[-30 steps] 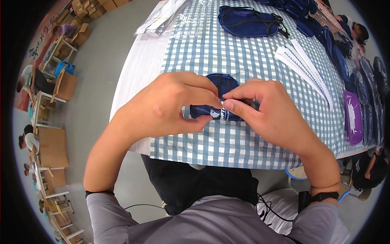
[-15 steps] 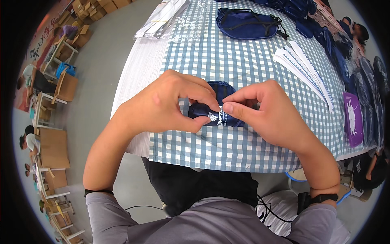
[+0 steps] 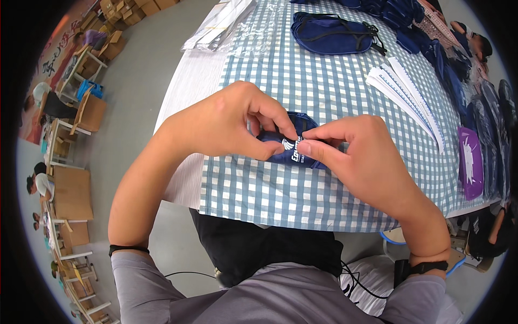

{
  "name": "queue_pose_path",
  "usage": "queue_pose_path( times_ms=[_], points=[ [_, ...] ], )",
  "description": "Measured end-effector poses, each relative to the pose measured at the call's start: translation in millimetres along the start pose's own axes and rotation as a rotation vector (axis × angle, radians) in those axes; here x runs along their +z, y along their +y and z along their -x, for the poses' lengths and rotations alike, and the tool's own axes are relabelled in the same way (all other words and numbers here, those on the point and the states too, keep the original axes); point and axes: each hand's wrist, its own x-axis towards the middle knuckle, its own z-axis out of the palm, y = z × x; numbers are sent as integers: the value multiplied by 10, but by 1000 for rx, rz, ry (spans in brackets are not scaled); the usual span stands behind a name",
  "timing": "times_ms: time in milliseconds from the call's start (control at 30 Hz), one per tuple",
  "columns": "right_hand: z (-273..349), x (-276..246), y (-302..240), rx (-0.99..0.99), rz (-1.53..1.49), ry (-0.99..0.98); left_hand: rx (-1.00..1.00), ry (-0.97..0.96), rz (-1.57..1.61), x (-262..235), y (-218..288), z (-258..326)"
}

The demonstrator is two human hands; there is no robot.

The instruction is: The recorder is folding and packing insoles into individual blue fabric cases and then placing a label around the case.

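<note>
A navy eye mask with white printing lies folded on the checked cloth before me, its far part rising behind my fingertips. My left hand pinches its left side with bent fingers and thumb. On the other side, my right hand has thumb and forefinger closed on the mask, close to the left fingertips. My fingers hide much of the fold. Farther off lies a stack of navy eye masks with black elastic straps.
White strips with blue marks fan out at the right, near a purple tray. Bagged navy goods line the right edge. Clear plastic packets lie far left. People work at tables with cardboard boxes across the floor.
My left hand has risen a little and moved right, its fingertips now nearer the right ones. The mask looks more bunched between my hands. The view has shifted slightly.
</note>
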Motion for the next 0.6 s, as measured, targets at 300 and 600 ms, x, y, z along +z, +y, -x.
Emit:
queue_pose_path(
  times_ms=[300, 600],
  points=[
    [-165, -26, 179, -31, -203, -82, -62, -54, 2, -53, 23, -82],
    [-198, -45, 120, -19, -159, -88, 176, 25, -134, -34, 52, -46]
  ],
)
